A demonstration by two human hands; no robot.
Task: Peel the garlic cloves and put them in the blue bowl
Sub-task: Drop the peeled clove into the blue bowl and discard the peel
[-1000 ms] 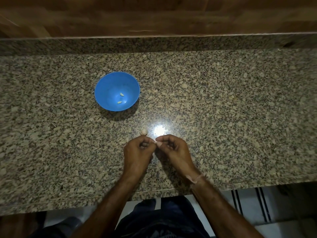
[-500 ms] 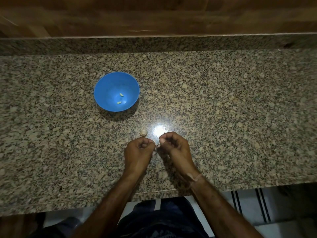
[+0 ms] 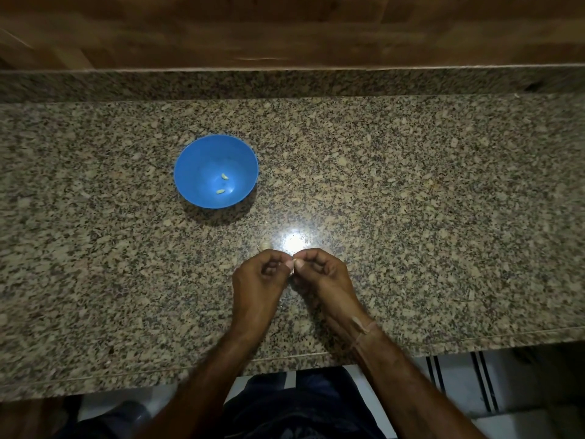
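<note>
**Garlic clove [image 3: 290, 269] pinched between both hands; two peeled cloves [image 3: 224, 176] in blue bowl [image 3: 190, 163]**

Left hand [image 3: 258, 286] and right hand [image 3: 324, 277] meet over the near middle of the granite countertop [image 3: 443, 217]. The fingers of both are curled inward and their tips touch. Together they pinch the garlic clove, of which only a small pale part shows between the thumbs. Whether any skin has come off it cannot be told.

The blue bowl stands upright on the countertop, well apart from the hands, beyond them and to the left. The two peeled cloves lie on its floor, near each other but not touching.

An unpeeled garlic piece [image 3: 264, 246] rests on the countertop just beyond the left hand's knuckles, beside a bright glare spot [image 3: 294, 243]. A thin cord [image 3: 364, 331] circles the right wrist.
</note>
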